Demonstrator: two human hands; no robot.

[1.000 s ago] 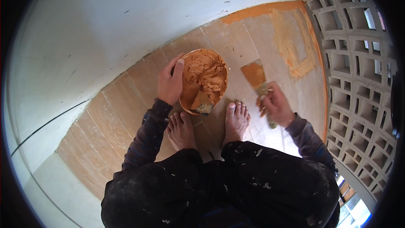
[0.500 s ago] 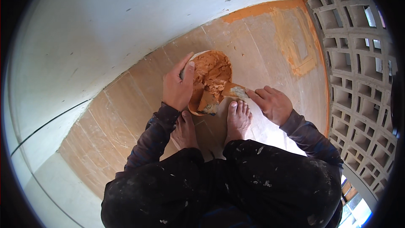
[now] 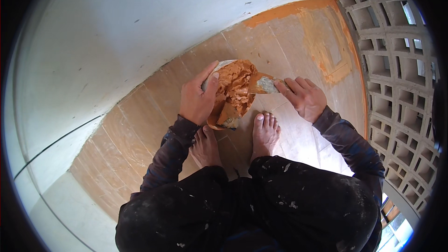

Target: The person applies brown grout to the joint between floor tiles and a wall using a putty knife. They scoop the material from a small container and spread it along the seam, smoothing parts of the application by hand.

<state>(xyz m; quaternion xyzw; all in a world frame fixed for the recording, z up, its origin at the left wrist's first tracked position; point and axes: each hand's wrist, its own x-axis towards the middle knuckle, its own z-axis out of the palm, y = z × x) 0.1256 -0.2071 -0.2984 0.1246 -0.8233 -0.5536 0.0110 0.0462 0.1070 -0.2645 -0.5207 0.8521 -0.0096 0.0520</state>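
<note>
Bucket [image 3: 213, 122] of orange paste [image 3: 237, 75], left hand [image 3: 198, 100] gripping it, right hand [image 3: 305, 99] holding scraper [image 3: 264, 84]

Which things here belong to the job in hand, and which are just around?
Likely part of the job:
bucket, gripped by the left hand
orange paste inside it
scraper in the right hand
second flat tool resting in the bucket

Just around:
black cable
pierced block wall

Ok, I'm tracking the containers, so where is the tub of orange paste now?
The tub is near the middle of the head view, just beyond the feet, with the left hand on its left side and a putty knife at its right edge.
</note>
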